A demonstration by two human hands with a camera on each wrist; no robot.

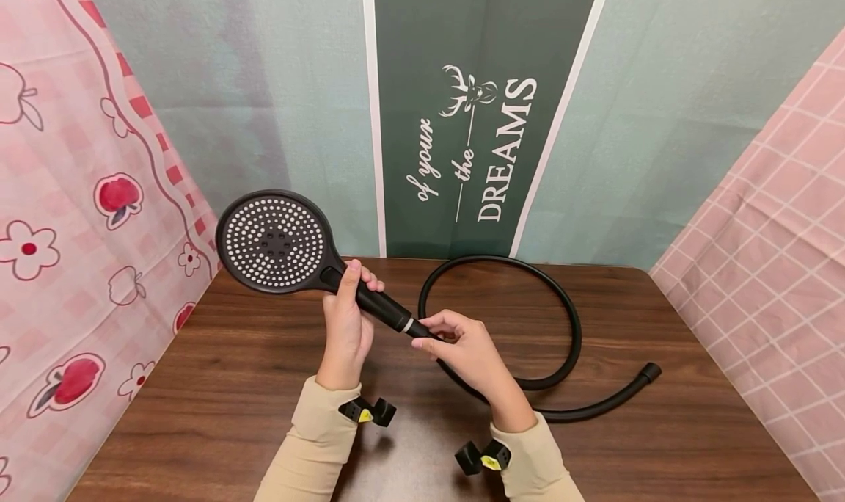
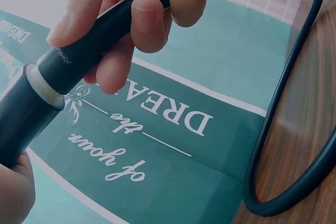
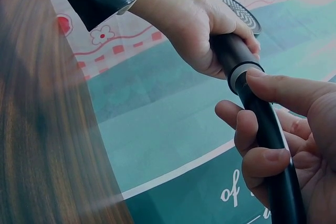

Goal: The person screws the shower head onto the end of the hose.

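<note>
A black handheld shower head [image 1: 272, 241] with a round face of pale nozzles is held up above the table, its face at the left. My left hand [image 1: 346, 333] grips its handle, the thumb lying along the neck. At the handle's lower end, past a silver ring [image 1: 408, 325], my right hand [image 1: 472, 351] holds the end of a black shower hose [image 1: 576, 326]. In the right wrist view the right fingers [image 3: 262, 161] curl round the hose end [image 3: 257, 108], which meets the handle [image 3: 234, 56]. The screw thread inside is hidden.
The hose loops over the brown wooden table [image 1: 244, 414], its free end [image 1: 650, 372] lying at the right. A green cloth with lettering [image 1: 462, 142] hangs behind. Pink patterned cloths stand at the left [image 1: 59, 267] and right [image 1: 779, 267].
</note>
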